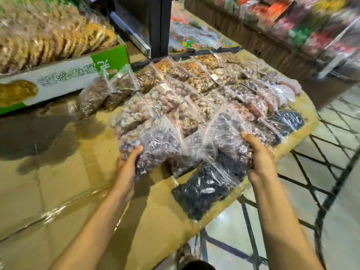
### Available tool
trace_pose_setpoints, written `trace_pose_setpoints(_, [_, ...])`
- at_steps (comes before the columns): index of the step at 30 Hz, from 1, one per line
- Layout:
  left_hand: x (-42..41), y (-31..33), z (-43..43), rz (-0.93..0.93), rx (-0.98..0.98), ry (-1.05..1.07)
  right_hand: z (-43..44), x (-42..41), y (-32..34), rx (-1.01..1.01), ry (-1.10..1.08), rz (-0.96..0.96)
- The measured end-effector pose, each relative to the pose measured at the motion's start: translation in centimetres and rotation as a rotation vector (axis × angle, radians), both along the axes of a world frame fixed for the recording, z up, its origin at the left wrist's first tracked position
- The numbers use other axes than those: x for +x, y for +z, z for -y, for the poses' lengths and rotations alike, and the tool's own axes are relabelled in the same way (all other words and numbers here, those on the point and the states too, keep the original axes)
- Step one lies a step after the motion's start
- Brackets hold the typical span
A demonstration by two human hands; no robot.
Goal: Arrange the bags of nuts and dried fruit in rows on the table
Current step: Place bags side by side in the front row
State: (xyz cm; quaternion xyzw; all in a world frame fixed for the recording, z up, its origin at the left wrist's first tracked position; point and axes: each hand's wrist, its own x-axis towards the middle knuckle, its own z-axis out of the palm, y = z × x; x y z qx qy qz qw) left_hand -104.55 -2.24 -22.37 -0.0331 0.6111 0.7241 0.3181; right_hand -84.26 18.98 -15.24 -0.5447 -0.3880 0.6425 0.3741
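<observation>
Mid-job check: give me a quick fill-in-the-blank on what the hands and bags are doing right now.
1. The left hand and right hand grip a bundle of clear bags from its two ____.
2. The dark-filled bag nearest the camera lies at the table's ____ edge.
3. The green-and-white box sits to the ____ of the rows of bags.

Missing words: sides; right; left

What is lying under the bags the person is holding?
A bag of dark dried fruit lies partly under the bags gripped by the left hand and right hand. Its far end is covered.
</observation>
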Motion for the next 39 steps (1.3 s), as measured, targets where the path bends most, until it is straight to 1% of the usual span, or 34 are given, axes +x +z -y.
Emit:
trace_pose_setpoints(3, [2.5, -1.1, 0.7, -0.038, -0.256, -0.205, 2.0, 1.1, 0.8, 0.011, 0.01, -0.014])
trace_pose_setpoints(5, [3.5, -1.5, 0.9, -0.138, -0.432, -0.285, 2.7, 2.0, 1.0, 0.024, 0.031, -0.018])
trace_pose_setpoints(6, [3.6, -1.7, 1.1, -0.234, -0.593, -0.323, 3.0, 2.4, 1.2, 0.045, 0.025, -0.018])
trace_pose_setpoints(8, [3.4, -1.9, 2.0, -0.492, -0.989, -0.464, 3.4, 3.2, 1.1, 0.083, -0.013, -0.001])
trace_pose_setpoints(9, [3.3, -1.9, 2.4, -0.6, -1.117, -0.511, 3.6, 3.5, 0.9, 0.089, -0.026, 0.004])
trace_pose_setpoints(10, [3.3, -1.6, 2.8, -0.682, -1.174, -0.523, 4.0, 3.7, 0.9, 0.086, -0.023, -0.009])
trace_pose_setpoints(11, [3.3, -1.3, 3.0, -0.725, -1.178, -0.497, 4.3, 3.8, 0.6, 0.071, -0.015, -0.013])
trace_pose_setpoints(12, [3.4, -0.6, 3.1, -0.764, -1.138, -0.451, 4.9, 4.0, 0.6, 0.056, -0.001, -0.029])
trace_pose_setpoints(13, [3.9, 0.4, 3.0, -0.793, -1.045, -0.407, 5.3, 4.1, 0.1, 0.036, 0.013, -0.05])
trace_pose_setpoints(14, [4.5, 1.1, 2.8, -0.812, -0.899, -0.397, 5.9, 4.1, -0.2, 0.017, 0.035, -0.075])
trace_pose_setpoints(15, [5.5, 2.6, 2.4, -0.779, -0.717, -0.411, 6.4, 4.0, -0.4, -0.013, 0.06, -0.1])
trace_pose_setpoints(17, [8.0, 5.2, 1.3, -0.59, -0.355, -0.55, 8.4, 3.5, 0.0, -0.054, 0.125, -0.207])
trace_pose_setpoints(18, [9.4, 6.2, 0.9, -0.504, -0.222, -0.626, 9.6, 3.1, 0.4, -0.052, 0.168, -0.257])
trace_pose_setpoints(19, [10.5, 6.9, 0.5, -0.444, -0.127, -0.68, 10.8, 2.7, 1.1, -0.036, 0.235, -0.26])
trace_pose_setpoints(20, [11.3, 7.1, 0.2, -0.388, -0.042, -0.688, 11.8, 2.6, 1.6, 0.005, 0.311, -0.197])
trace_pose_setpoints(21, [11.6, 6.9, 0.2, -0.31, 0.017, -0.653, 12.5, 2.5, 1.9, 0.057, 0.382, -0.111])
trace_pose_setpoints(23, [10.9, 6.3, 0.6, -0.118, 0.109, -0.526, 13.3, 2.8, 2.7, 0.151, 0.496, 0.026])
trace_pose_setpoints(24, [10.2, 6.0, 1.0, -0.057, 0.143, -0.471, 13.2, 3.0, 2.9, 0.193, 0.569, 0.084])
trace_pose_setpoints(25, [9.7, 6.0, 1.5, -0.05, 0.153, -0.423, 13.0, 3.2, 3.0, 0.23, 0.65, 0.163])
trace_pose_setpoints(26, [9.2, 5.6, 2.0, -0.081, 0.129, -0.385, 13.0, 3.3, 3.0, 0.258, 0.732, 0.237])
trace_pose_setpoints(28, [8.4, 5.5, 3.1, -0.21, 0.019, -0.334, 12.9, 3.5, 2.6, 0.309, 0.848, 0.347])
trace_pose_setpoints(30, [6.6, 5.9, 4.3, -0.392, -0.091, -0.337, 12.8, 3.6, 1.5, 0.352, 0.845, 0.419])
trace_pose_setpoints(31, [5.3, 6.3, 5.0, -0.5, -0.155, -0.376, 12.8, 3.7, 1.0, 0.367, 0.816, 0.438])
trace_pose_setpoints(33, [2.4, 7.2, 6.2, -0.746, -0.331, -0.549, 12.7, 3.7, 0.1, 0.365, 0.755, 0.457])
trace_pose_setpoints(35, [-0.1, 7.5, 7.0, -0.939, -0.543, -0.811, 12.8, 3.6, -0.5, 0.348, 0.732, 0.461])
trace_pose_setpoints(37, [-1.8, 6.3, 7.2, -1.014, -0.707, -0.999, 12.9, 3.2, -1.0, 0.35, 0.736, 0.459])
trace_pose_setpoints(38, [-2.3, 5.2, 7.1, -1.008, -0.736, -1.051, 13.0, 2.9, -1.3, 0.36, 0.734, 0.462])
trace_pose_setpoints(39, [-2.7, 4.0, 7.1, -0.977, -0.746, -1.059, 13.1, 2.6, -1.5, 0.368, 0.73, 0.464])
